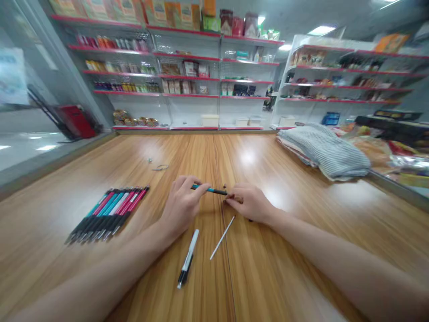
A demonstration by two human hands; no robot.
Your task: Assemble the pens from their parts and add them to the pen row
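Seen from the head camera, a teal pen (209, 189) is held just above the middle of a wooden table (301, 250). The left hand (182, 203) is closed around the pen's barrel. The fingers of the right hand (251, 203) are pinched narrow at its dark tip. Both forearms are stretched in from the lower corners.

Just below the hands, a white pen (188, 258) with a black end and a thin white rod (222, 231) are laid loose on the boards, close to each other but apart. To the left, well clear of the hands, a row of pens (109, 213) in teal, pink and white with black tips is lined up side by side. A small metal ring (161, 167) is seen farther back.

The tabletop is glossy, striped with grain, and ceiling lights are mirrored in it. At the right edge a folded striped cloth (326, 152), soft and ribbed, is stacked beside crinkled packets. Behind the table, white shelves (191, 76) with red edging are filled with boxes and jars. A red cart (75, 120) is parked at the left wall.
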